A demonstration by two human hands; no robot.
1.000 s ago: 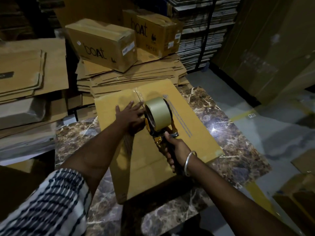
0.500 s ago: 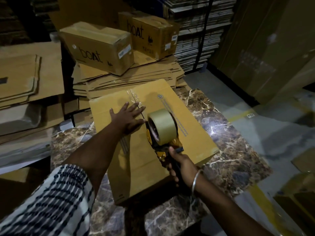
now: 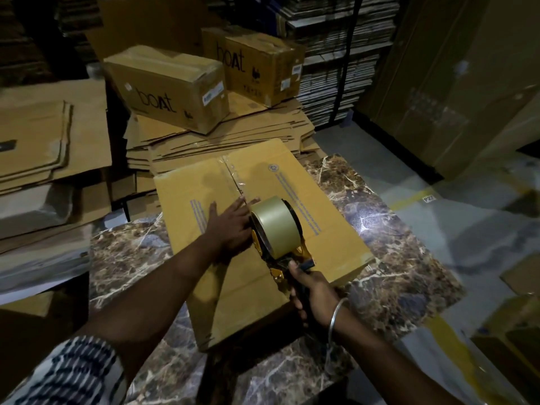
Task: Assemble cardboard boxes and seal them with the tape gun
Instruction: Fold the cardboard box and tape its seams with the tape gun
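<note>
A cardboard box (image 3: 306,182) lies on the marble table (image 3: 403,258) with its two top flaps meeting at a centre seam. Clear tape shows on the far part of that seam. My left hand (image 3: 230,226) presses flat on the left flap, fingers straight, right beside the seam. My right hand (image 3: 312,290) grips the handle of a yellow tape gun (image 3: 276,229) that carries a tan tape roll. The gun stands on the seam at the box's middle, touching my left hand.
Behind the table is a stack of flattened cartons (image 3: 228,141) with two sealed "boat" boxes (image 3: 172,86) on top. More flat cardboard (image 3: 43,133) is piled at the left. Shelving (image 3: 336,54) stands at the back, grey floor (image 3: 467,214) at the right.
The tape gun has travelled along the seam toward me, leaving tape behind it. My left hand has followed down the flap, staying beside the gun.
</note>
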